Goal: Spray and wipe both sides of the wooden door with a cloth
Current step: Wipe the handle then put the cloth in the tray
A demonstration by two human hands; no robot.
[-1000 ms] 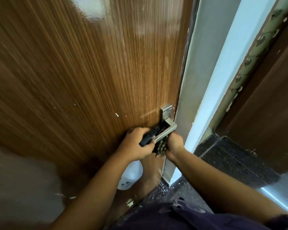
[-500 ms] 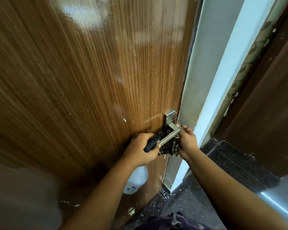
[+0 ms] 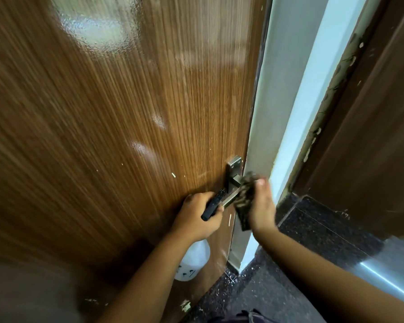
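Head view: glossy streak-grained wooden door (image 3: pixel 126 136), white specks near handle (image 3: pixel 233 183).

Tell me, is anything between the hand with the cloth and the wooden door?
Only the metal door handle: the cloth in the right hand is against it, beside the wooden door. The left hand holds a spray bottle alongside, not in between.

We are standing in a home doorway: a wood-grain door (image 3: pixel 117 127) with a metal lever handle (image 3: pixel 233 180), a white painted frame (image 3: pixel 296 108), and dark speckled stone floor (image 3: pixel 317 227).
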